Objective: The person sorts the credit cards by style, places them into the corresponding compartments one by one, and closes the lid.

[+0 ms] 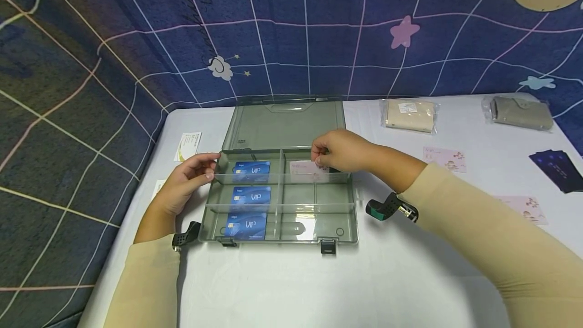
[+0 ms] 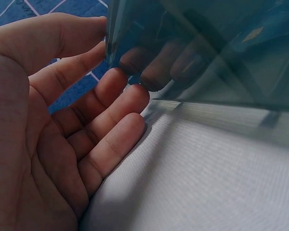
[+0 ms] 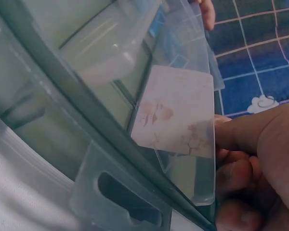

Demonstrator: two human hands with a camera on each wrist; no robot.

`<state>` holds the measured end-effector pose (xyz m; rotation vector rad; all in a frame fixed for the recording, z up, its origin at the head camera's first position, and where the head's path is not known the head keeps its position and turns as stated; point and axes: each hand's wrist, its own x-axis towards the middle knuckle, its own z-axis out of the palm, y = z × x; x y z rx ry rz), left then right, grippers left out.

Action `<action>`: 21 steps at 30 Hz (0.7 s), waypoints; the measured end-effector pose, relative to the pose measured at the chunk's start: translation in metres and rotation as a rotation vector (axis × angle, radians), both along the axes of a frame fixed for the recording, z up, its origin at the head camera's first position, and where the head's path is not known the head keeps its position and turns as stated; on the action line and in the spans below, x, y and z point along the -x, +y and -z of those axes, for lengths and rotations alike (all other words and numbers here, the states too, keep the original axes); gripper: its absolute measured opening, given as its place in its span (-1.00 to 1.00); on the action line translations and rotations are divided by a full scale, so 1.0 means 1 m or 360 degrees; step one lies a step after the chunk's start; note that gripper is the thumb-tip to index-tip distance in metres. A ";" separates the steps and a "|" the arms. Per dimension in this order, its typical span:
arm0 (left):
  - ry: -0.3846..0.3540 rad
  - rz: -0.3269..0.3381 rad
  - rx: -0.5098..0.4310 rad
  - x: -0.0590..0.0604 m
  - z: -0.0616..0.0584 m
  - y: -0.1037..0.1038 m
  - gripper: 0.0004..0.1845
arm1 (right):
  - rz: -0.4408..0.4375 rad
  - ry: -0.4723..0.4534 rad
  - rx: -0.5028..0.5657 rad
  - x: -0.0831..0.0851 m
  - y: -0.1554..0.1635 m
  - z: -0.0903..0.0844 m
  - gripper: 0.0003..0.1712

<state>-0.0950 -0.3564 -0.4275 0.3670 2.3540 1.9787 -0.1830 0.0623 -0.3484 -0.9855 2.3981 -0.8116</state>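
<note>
A smoky-grey plastic organizer box (image 1: 297, 231) lies with its lid (image 1: 287, 125) folded back. Blue VIP cards (image 1: 251, 171) lie in the left-hand compartments, one in each. At the back right compartment my right hand (image 1: 342, 150) pinches the corner of a pink card (image 1: 301, 171). The right wrist view shows this pink card (image 3: 178, 113) behind the clear divider (image 3: 204, 180), thumb right at its edge. My left hand (image 1: 185, 181) rests against the box's back left corner. Its thumb and fingertips touch the outer wall (image 2: 221, 62) in the left wrist view, fingers loosely bent.
White cards (image 1: 188, 147) lie left of the box. To the right are pink cards (image 1: 445, 159), fanned dark cards (image 1: 557, 170) and two plastic-wrapped wallets, one beige (image 1: 410, 115), one grey (image 1: 521, 113). A patterned blue curtain (image 1: 305, 39) hangs behind the white table (image 1: 282, 287).
</note>
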 end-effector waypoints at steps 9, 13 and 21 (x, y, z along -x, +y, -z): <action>-0.0008 0.0004 -0.0022 0.000 0.000 0.001 -0.53 | 0.0006 0.0138 -0.0015 0.000 0.001 0.001 -0.93; -0.0005 0.0006 -0.0021 0.000 0.001 0.000 -0.53 | -0.0010 0.0223 0.0003 0.000 0.005 0.002 -0.91; 0.0005 0.0014 -0.0016 0.000 0.001 0.000 -0.53 | 0.0038 0.0308 0.0193 0.000 0.022 0.002 -0.79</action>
